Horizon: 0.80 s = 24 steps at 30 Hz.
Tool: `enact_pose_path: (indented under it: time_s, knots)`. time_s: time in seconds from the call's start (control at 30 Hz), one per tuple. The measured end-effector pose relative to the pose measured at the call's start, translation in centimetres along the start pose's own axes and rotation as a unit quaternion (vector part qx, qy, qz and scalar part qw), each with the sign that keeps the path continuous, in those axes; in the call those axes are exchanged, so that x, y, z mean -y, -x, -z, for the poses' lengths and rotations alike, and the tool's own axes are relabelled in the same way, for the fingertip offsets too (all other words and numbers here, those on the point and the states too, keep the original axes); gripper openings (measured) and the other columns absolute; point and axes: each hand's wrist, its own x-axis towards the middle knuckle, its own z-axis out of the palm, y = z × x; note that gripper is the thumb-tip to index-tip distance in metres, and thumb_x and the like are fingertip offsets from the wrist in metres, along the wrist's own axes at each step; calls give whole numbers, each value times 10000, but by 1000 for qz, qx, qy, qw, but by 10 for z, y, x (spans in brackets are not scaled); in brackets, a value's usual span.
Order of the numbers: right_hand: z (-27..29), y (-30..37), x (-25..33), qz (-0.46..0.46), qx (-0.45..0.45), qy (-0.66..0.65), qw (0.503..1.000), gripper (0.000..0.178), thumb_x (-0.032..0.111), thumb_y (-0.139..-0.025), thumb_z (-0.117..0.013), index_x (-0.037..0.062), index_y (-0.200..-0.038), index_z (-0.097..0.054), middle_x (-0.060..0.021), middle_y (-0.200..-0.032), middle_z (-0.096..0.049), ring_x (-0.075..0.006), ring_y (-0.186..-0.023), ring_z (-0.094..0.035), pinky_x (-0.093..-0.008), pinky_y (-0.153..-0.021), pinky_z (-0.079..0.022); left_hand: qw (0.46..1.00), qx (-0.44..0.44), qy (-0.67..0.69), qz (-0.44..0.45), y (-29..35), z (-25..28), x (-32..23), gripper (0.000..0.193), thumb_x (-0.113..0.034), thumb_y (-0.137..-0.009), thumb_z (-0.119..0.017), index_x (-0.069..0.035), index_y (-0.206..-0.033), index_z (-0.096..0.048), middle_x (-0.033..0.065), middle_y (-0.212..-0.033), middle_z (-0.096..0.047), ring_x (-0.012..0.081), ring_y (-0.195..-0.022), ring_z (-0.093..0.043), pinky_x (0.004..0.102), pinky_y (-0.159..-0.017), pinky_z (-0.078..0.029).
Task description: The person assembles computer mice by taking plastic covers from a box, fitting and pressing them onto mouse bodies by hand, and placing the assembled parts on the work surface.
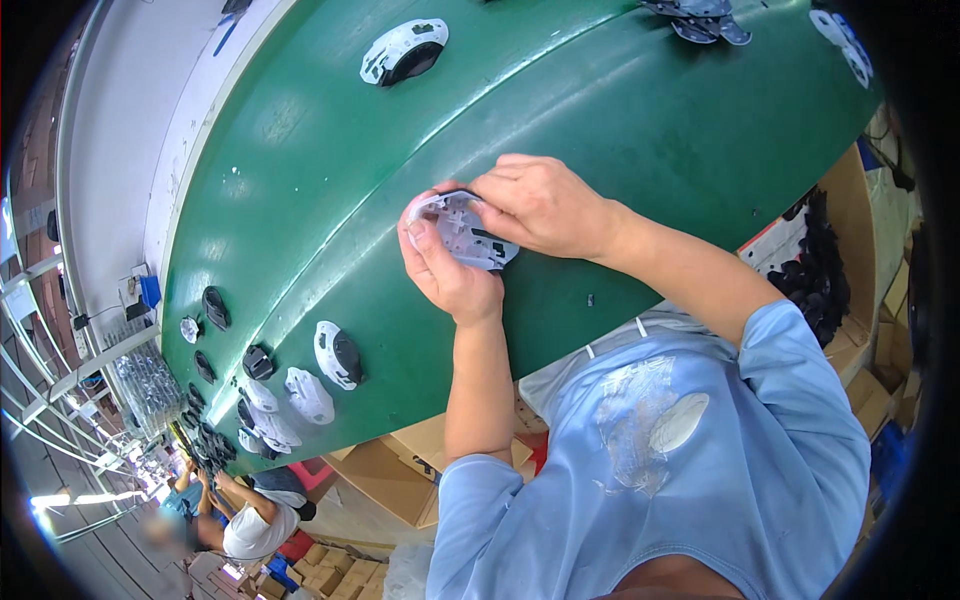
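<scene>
Over the green table (330, 150), a hollow white plastic shell with black edging (468, 232) is tilted with its ribbed inside up. My left hand (440, 268) is closed around its left and near side, the thumb lying on the inner rim. The fingers of my right hand (535, 205) are bent and press on the shell's far right edge. Whether they also hold a small part is hidden. A loose white and black shell (405, 52) lies beyond my hands. Closer to the left, another white and black shell (338, 355) lies next to a white shell (310, 395).
Several black parts (210, 440) and white shells are gathered at the table's left end, where a co-worker (262, 515) is busy. Dark shells (700, 20) are piled at the far right. Below the right edge, a cardboard box (855, 250) contains black pieces. Another carton (400, 485) stands below the near edge.
</scene>
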Motion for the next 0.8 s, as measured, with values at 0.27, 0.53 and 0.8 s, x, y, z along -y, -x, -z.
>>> enact_pose_path:
  time_s: [0.27,0.53,0.8]
  knots:
    - [16,1,-4,3,5,-31,1000,277,212,-933,-659,1,-1111,-683,-150,-891,-707,-332,-769,-653,-435,-704,-537,999,-18,22,15,-15,5,-2,407,-359,-1063,-390,-3,-1204,-530,164,-1164,-623,311,-1046,-632,456,-946,-516]
    - [29,2,7,75,-172,14,982,440,195,-825,-763,67,-1239,-692,-41,-985,-703,-219,-781,-621,-339,-656,-545,979,-40,139,141,-1,-42,-35,769,-700,-940,-504,-45,-1342,-471,125,-1219,-610,291,-1144,-588,432,-1007,-494]
    - [93,24,5,92,-64,131,985,281,215,-848,-731,158,-1123,-726,-14,-822,-673,-196,-700,-636,-334,-569,-533,989,101,-13,109,-15,-31,5,675,-557,-962,-596,-88,-1397,-380,95,-1055,-562,230,-908,-583,398,-844,-533]
